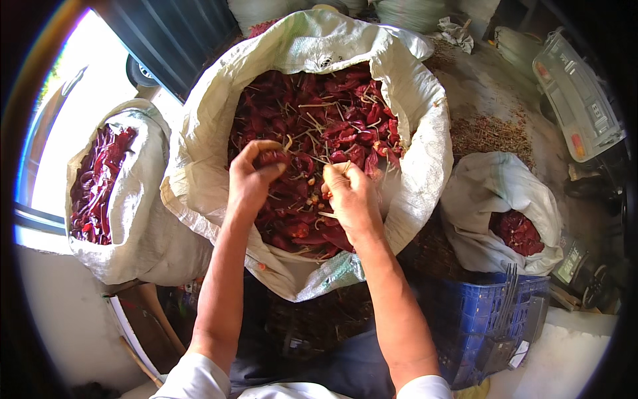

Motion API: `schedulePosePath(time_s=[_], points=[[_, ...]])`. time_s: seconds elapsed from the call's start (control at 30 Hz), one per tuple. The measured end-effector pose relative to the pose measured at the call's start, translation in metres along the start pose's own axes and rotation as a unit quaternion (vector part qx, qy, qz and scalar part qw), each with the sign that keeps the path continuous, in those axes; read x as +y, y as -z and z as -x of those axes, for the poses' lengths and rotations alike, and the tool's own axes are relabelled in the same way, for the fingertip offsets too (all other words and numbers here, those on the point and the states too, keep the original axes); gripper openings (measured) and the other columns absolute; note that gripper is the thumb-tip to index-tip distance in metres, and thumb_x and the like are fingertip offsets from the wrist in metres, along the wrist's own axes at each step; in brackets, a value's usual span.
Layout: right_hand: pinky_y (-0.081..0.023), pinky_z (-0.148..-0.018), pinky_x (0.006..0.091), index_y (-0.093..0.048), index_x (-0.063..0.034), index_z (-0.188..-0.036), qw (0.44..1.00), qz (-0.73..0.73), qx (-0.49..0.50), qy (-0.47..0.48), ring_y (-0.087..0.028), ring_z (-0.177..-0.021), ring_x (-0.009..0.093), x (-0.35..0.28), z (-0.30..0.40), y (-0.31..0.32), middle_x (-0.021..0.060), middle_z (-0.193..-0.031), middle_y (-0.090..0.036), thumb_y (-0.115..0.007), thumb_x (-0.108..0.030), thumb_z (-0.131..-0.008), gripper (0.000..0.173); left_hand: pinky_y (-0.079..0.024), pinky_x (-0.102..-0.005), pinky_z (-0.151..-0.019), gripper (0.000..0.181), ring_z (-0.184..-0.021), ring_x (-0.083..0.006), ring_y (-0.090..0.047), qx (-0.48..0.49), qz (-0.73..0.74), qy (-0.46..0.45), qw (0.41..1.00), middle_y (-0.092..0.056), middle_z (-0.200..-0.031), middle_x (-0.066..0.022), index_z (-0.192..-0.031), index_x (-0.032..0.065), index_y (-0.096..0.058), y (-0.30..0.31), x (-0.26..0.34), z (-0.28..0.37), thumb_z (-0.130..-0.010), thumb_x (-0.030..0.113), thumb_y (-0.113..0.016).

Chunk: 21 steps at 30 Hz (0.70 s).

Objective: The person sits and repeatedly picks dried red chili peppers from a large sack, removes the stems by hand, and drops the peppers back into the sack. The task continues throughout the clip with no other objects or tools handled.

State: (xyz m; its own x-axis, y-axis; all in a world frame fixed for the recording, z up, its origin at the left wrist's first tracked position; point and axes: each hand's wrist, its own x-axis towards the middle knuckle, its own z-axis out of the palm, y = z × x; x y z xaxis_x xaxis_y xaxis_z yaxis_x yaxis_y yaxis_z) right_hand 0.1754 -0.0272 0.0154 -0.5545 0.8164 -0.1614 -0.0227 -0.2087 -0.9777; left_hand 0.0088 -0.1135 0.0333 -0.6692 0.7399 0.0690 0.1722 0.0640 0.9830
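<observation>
A large white woven sack stands open before me, full of dried red chili peppers, many with pale stems. Over the peppers at centre left, my left hand is closed around a dark red dried pepper, its curved stem sticking up past the fingertips. My right hand is a short way to the right, its fingers pinched together on thin pale stems. Another pale stem shows beside the right palm. The hands are apart, both above the sack's opening.
At left, a smaller white sack holds long red peppers. A third sack with peppers stands at right, behind a blue plastic crate. Stem scraps lie on the floor near a translucent plastic lid. More sacks stand at the back.
</observation>
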Motion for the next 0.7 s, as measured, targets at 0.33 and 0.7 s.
schedulePosePath(time_s=[0.33, 0.7], points=[[-0.050, -0.059, 0.0399, -0.062, -0.0003, -0.088, 0.976, 0.173, -0.021, 0.127, -0.066, -0.064, 0.032, 0.010, 0.004, 0.003, 0.0169, -0.073, -0.067, -0.061, -0.026, -0.097, 0.027, -0.048, -0.0266, -0.085, 0.036, -0.094, -0.0111, -0.060, -0.129, -0.127, -0.122, 0.976, -0.064, -0.098, -0.0043, -0.111, 0.0021, -0.065, -0.021, -0.003, 0.037, -0.077, -0.006, -0.073], [-0.053, -0.053, 0.0407, -0.053, -0.0050, -0.085, 0.828, 0.438, 0.059, 0.344, -0.066, -0.062, 0.031, 0.017, 0.008, -0.010, 0.0131, -0.073, -0.064, -0.057, -0.023, -0.098, 0.022, -0.052, -0.0307, -0.075, 0.030, -0.084, -0.0172, -0.066, -0.103, -0.233, -0.137, 0.957, -0.069, -0.092, -0.0145, -0.111, -0.0008, -0.062, -0.031, -0.009, 0.040, -0.083, 0.000, -0.071]])
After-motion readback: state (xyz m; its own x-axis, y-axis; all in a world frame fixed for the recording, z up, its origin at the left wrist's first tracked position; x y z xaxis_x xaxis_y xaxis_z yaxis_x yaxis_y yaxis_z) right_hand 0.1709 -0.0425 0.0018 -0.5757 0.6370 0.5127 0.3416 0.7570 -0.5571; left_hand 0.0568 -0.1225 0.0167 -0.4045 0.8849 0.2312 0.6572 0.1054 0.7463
